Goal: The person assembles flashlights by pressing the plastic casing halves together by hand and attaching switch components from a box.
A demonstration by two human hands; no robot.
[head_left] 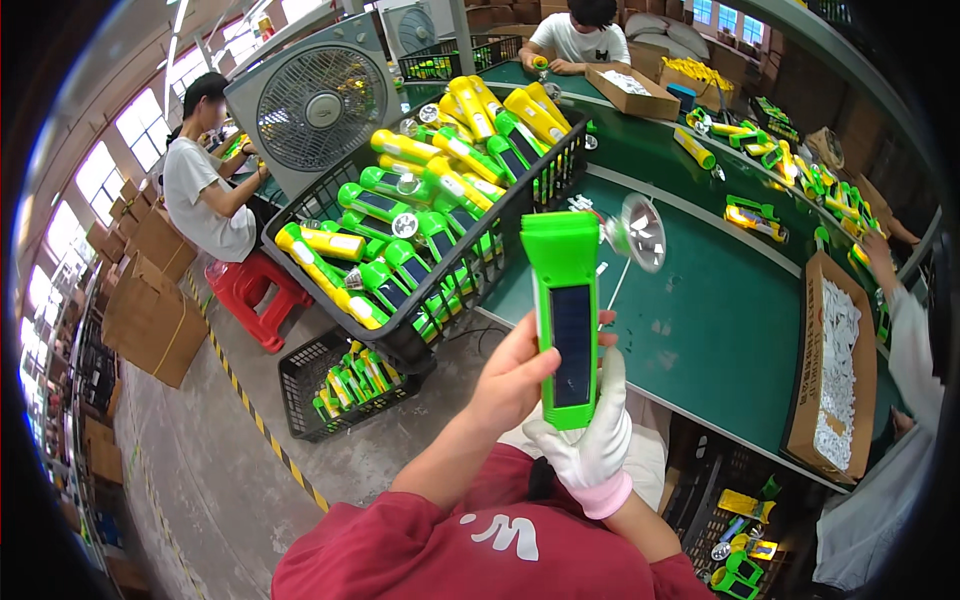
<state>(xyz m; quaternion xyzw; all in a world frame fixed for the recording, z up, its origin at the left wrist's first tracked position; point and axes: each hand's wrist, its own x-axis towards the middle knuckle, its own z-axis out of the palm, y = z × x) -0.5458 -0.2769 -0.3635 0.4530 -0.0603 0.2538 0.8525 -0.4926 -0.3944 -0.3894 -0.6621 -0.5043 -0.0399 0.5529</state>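
Upright in front of me is a green solar flashlight body [561, 252] with a long dark panel on its face. My bare left hand [512, 385] is closed round its left side, the thumb against the panel's edge. My right hand [588, 440], in a white glove with a pink cuff, is closed round the lower end and right side. A shiny clear reflector cup [643, 233] sticks out at the right of the flashlight's wide top; how it is attached is hidden. Behind the flashlight lies the green work table [690, 330].
A black crate [402, 338] heaped with yellow and green flashlights stands at my left, a smaller one [300, 400] below. Right is a carton [800, 405] of small white parts. A box fan [322, 110], a seated person [205, 190] and another person's sleeve [908, 340] are nearby.
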